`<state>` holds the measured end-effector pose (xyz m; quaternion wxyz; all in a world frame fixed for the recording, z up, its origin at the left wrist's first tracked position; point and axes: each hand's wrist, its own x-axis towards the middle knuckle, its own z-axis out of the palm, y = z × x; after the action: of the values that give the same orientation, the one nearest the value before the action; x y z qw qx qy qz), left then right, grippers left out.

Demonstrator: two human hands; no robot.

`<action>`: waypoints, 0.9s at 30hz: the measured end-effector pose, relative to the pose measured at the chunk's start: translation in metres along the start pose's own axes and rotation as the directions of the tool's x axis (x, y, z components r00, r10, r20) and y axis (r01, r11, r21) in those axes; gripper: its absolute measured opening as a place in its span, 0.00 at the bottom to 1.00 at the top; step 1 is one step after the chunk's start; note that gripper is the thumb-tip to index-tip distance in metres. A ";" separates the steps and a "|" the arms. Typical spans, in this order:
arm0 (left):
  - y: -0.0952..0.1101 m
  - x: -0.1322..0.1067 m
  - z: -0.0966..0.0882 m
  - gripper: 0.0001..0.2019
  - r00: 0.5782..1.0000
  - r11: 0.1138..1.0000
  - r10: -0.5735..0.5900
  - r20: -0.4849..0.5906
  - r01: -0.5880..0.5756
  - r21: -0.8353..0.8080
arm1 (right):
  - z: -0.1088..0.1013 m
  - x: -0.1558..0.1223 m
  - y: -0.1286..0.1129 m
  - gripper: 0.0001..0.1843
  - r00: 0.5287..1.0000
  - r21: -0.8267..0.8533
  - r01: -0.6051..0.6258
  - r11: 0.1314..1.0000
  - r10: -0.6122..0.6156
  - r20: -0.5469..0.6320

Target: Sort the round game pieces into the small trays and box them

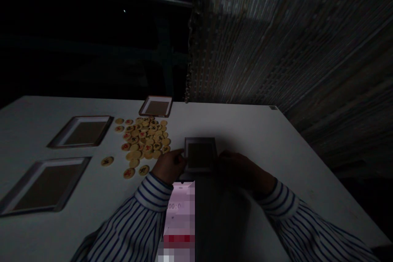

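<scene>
A small square tray [201,155] with a pale rim and a brown bottom is in front of me, between my two hands. On its left edge, my left hand [168,166] is closed, thumb and fingers pinched at the rim. My right hand [245,172] is in deep shadow at the tray's right edge, with its fingers curled against it. Just beyond my left hand lies a loose heap of round wooden Chinese chess pieces [149,139] with red and black characters. Some of them overlap, and a few lie apart near my left wrist.
Similar trays stand on the white table [260,131]: a far tray [157,108], a left tray [82,132] and a near-left tray [43,188]. A lit phone screen [181,200], partly pixelated, shows below my hands. A hanging bead-like curtain [245,49] borders the far right.
</scene>
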<state>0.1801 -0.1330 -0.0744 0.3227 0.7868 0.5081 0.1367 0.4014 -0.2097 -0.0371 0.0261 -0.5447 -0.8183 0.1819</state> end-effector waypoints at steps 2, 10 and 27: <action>0.000 0.000 0.000 0.21 1.000 1.000 0.000 -0.004 0.000 -0.001 | -0.001 0.000 -0.001 0.12 1.000 -0.003 0.000 1.000 0.000 0.003; 0.006 -0.002 -0.003 0.19 1.000 1.000 -0.001 -0.010 0.001 0.021 | -0.006 -0.003 -0.006 0.13 1.000 0.008 -0.029 1.000 0.029 -0.004; -0.053 -0.037 -0.076 0.17 0.933 0.973 0.077 -0.350 0.007 0.233 | -0.011 0.035 -0.020 0.13 0.958 -0.285 0.055 0.957 -0.131 -0.254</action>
<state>0.0847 -0.1227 -0.0468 0.1293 0.7900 0.5562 0.2233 0.3722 -0.1822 -0.0253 0.0699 -0.5233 -0.8492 -0.0109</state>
